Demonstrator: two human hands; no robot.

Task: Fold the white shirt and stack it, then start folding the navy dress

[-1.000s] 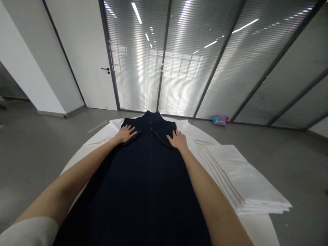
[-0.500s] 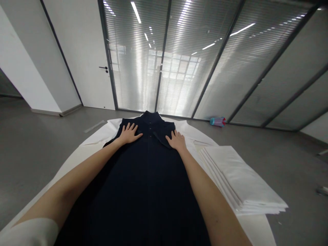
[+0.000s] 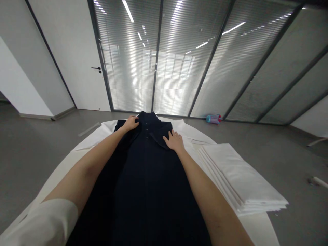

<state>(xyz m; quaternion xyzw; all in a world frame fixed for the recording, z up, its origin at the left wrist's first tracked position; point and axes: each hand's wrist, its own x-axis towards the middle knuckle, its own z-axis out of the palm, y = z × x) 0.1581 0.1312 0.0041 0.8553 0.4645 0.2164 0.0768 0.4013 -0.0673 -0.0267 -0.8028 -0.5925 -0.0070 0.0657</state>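
Observation:
A dark navy shirt (image 3: 146, 177) with a stand-up collar and a short row of buttons lies front side up, its collar end far from me. My left hand (image 3: 131, 123) is closed on the cloth at the shirt's left shoulder, close to the collar; its fingertips partly disappear against the fabric. On the right chest, my right hand (image 3: 175, 141) rests with its fingers spread, beside a folded-over part of the shirt near the shoulder. White cloth (image 3: 185, 127) lies under the shirt, on a pale rounded table (image 3: 261, 227).
A stack of folded white cloth (image 3: 241, 174) sits at the table's right side. On the floor beyond lies a blue and red striped cylindrical item (image 3: 213, 119). Glass partitions with blinds (image 3: 174, 78) and a white door (image 3: 77, 68) stand behind.
My left hand has gone from lying flat and spread on the shirt to closing on its shoulder nearer the collar. My right hand stays in place. The view has shifted slightly.

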